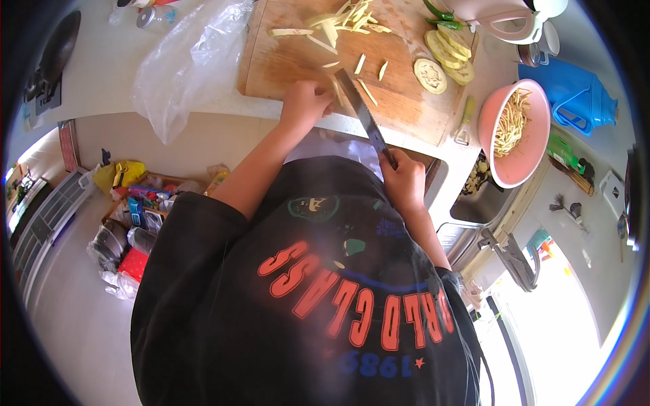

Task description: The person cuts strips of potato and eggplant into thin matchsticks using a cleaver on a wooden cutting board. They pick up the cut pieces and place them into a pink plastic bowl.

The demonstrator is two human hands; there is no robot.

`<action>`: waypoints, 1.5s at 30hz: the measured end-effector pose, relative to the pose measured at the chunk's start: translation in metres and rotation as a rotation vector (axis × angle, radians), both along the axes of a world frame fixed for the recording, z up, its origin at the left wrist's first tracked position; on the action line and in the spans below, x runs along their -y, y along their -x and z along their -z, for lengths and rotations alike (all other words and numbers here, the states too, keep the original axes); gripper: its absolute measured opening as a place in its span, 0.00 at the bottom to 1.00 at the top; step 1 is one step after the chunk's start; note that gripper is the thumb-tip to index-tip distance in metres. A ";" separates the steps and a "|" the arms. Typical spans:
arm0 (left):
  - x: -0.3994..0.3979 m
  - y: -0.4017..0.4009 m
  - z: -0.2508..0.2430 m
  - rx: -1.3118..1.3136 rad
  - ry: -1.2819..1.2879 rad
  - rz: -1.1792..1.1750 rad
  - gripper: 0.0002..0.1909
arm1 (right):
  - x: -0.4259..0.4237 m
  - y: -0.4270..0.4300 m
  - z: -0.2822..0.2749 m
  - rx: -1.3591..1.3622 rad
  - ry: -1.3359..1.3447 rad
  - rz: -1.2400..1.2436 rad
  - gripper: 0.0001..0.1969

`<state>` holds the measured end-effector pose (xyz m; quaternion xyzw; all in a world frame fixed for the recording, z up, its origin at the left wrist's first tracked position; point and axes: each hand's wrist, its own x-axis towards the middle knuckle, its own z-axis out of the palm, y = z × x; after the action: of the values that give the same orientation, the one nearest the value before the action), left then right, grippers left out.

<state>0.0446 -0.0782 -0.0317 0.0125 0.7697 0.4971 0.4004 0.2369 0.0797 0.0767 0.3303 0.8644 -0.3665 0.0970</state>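
Note:
My right hand [404,177] grips the handle of a kitchen knife [366,115], whose blade tip reaches over the near part of a wooden cutting board [284,61]. At the board's near edge is my left hand [307,104], fingers curled. A blurred pale strip lies by its fingertips; whether it is held cannot be told. Several loose strips, seemingly peeled eggplant, lie around the blade, such as one strip [360,64]. Farther back sits a pile of cut strips [350,19]. Round eggplant slices [430,76] overlap at the board's right side, below two green chili peppers [447,24].
A clear plastic bag [188,66] hangs over the counter edge at left. To the right are a peeler [464,122], a pink bowl [539,137] of pale shreds, a blue thermos [574,96] and a sink [480,209] with scraps. A pitcher [508,25] stands behind.

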 end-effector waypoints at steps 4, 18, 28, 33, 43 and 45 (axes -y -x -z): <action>0.008 0.006 0.003 0.035 -0.161 -0.036 0.15 | 0.012 0.002 0.002 0.023 0.005 0.032 0.11; 0.005 0.008 -0.004 -0.023 -0.084 -0.022 0.14 | 0.035 -0.009 0.005 0.025 0.049 0.125 0.10; 0.002 0.010 -0.002 -0.051 -0.046 0.009 0.14 | 0.046 -0.006 0.002 0.043 -0.058 0.089 0.10; -0.001 0.012 -0.006 -0.100 -0.015 0.018 0.15 | 0.051 -0.006 0.005 0.082 -0.127 0.009 0.10; -0.002 0.014 -0.007 -0.128 0.006 0.051 0.15 | 0.063 0.010 0.017 0.031 -0.255 -0.078 0.12; -0.002 0.013 -0.009 -0.119 0.001 0.046 0.14 | 0.063 0.012 0.016 0.025 -0.272 -0.079 0.12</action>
<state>0.0314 -0.0765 -0.0231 0.0594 0.7918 0.4859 0.3652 0.2253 0.0172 0.0604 0.3105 0.9172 -0.2376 0.0766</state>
